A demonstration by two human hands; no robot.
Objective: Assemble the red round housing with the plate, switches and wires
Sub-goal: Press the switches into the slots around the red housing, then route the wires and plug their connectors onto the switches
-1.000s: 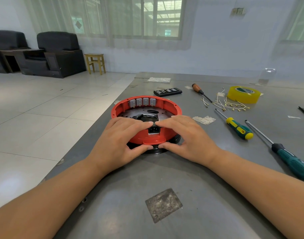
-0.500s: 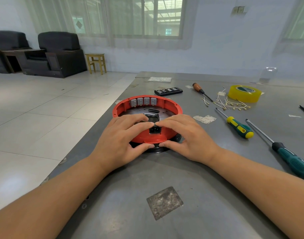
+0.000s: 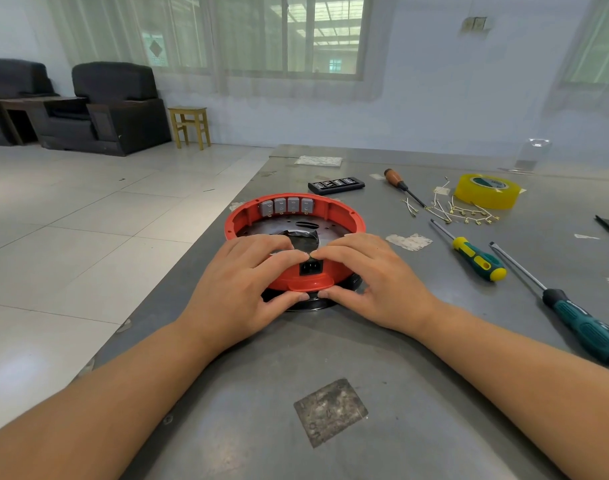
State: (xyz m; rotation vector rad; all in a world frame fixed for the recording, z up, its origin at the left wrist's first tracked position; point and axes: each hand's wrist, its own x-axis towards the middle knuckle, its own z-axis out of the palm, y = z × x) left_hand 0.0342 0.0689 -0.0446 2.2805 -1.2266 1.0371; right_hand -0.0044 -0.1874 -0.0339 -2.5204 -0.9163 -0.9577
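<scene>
Both hands clasp the near rim of the red round housing (image 3: 295,237): the left hand (image 3: 242,292) and right hand (image 3: 372,278) have fingers curled over the top by the black power socket (image 3: 310,267) and thumbs tucked beneath. Since a second ago they have barely shifted, so the socket is probably still being seated. Four grey switches (image 3: 286,206) line the far wall; loose wires (image 3: 448,211) wait on the table (image 3: 382,358), far right

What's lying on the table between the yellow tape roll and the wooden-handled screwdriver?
In the head view, a scatter of short wires with small metal terminals lies between the yellow tape roll and the wooden-handled screwdriver, spreading toward the near side.
</scene>
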